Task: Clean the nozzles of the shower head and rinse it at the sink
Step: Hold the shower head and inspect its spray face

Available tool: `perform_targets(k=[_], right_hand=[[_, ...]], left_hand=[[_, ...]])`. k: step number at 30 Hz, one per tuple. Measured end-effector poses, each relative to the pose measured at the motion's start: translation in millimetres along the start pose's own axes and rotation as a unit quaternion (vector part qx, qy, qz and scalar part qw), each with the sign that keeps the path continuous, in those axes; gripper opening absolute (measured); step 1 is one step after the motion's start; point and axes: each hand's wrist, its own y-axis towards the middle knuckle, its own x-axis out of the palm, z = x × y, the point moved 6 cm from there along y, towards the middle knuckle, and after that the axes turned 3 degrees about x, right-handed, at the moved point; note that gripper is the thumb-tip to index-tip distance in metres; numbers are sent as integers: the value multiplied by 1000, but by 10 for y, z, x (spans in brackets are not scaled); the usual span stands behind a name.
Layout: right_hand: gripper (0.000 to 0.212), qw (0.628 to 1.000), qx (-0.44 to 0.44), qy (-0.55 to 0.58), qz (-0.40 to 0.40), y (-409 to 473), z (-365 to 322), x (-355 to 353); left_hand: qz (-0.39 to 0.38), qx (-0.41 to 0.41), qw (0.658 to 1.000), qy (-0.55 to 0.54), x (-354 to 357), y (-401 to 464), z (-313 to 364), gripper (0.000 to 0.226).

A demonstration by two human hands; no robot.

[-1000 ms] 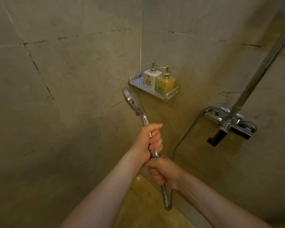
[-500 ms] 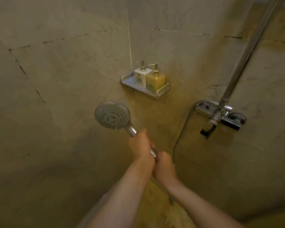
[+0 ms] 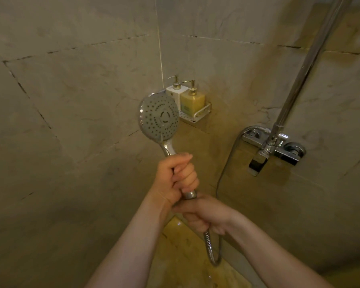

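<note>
nearest the camera, the right hand [image 3: 208,215] is closed around the top of the ribbed silver metal hose [image 3: 211,253], just under the left hand [image 3: 176,179], whose fingers are wrapped tight on the chrome handle of the round grey-faced shower head [image 3: 159,118]. the head is held upright with its dotted nozzle face toward the camera, in front of the perforated metal corner shelf [image 3: 197,116]. on that shelf stand a white square pump bottle [image 3: 178,93] and a yellow square pump bottle [image 3: 192,102] side by side, and to the right the chrome wall mixer tap [image 3: 276,146] sits at the foot of the slanting chrome riser pipe [image 3: 306,65] on the beige tiled wall [image 3: 71,100].
</note>
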Motion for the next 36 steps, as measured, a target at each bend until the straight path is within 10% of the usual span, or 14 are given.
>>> perform_targets(k=[5,8,12,17,21,29,36], right_hand=[[34,964,-82,-136,215,-65,-49,-209],[37,930,-118,-222,269,-77,-35,-244],[34,968,-74,-151,185,-79,66,-249],[45,989,73,34,-120,-143,174,21],[45,975,99,58,-188,-147,182,94],[45,991,66,79,-81,-136,248,-1],[26,916,-100,-237,307,-35,120,-255]], left_hand=[[422,92,893,127,-204,-102,-110,43],[479,123,858,139,-246,-171,-172,35],[318,78,937,121,-195,-155,-209,42],[-63,3,997,-43,95,-112,-99,34],[-86,-30,995,-46,145,-58,-145,42],[133,-3,991,25,-23,-80,-210,47],[518,154,822,177,-208,-227,-145,43]])
